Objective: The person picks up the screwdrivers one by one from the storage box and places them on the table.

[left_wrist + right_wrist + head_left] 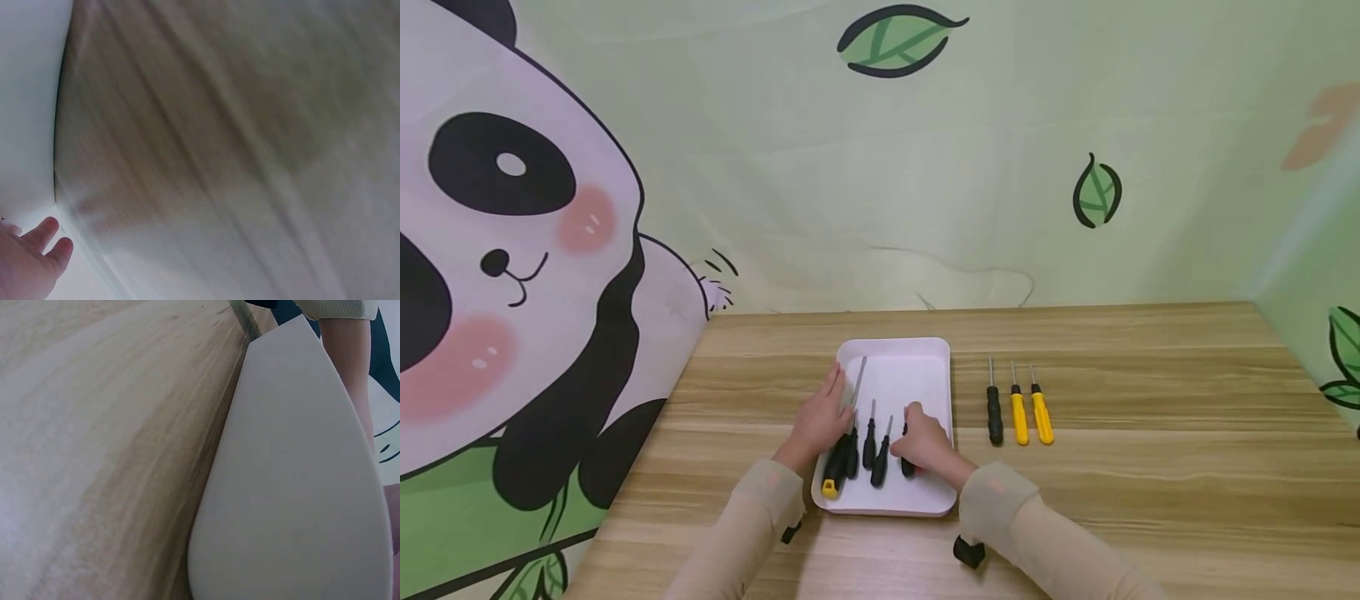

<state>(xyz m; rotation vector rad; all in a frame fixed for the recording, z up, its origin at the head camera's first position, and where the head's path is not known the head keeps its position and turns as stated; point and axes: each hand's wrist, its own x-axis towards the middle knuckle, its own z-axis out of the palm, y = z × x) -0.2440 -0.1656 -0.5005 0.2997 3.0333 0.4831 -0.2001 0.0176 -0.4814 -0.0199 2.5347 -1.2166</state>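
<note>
A white tray (917, 367) holds several screwdrivers lying side by side. At its left is a large black screwdriver (837, 463) with a yellow handle end, and smaller black ones, such as this screwdriver (881, 468), lie toward the middle. My right hand (928, 442) reaches over the tray's right rim and pinches a black-handled screwdriver (907, 468); its upper part is hidden by the fingers. My left hand (822, 422) rests at the tray's left rim with fingers extended. In the left wrist view, the fingers (44, 244) show beside the tray wall (31, 112).
Right of the tray, a black screwdriver (995, 417) and two yellow-handled ones, a nearer screwdriver (1019, 418) and a farther screwdriver (1042, 418), lie in a row on the wooden table (1150, 483). A printed panda cloth (737, 167) hangs behind and at the left.
</note>
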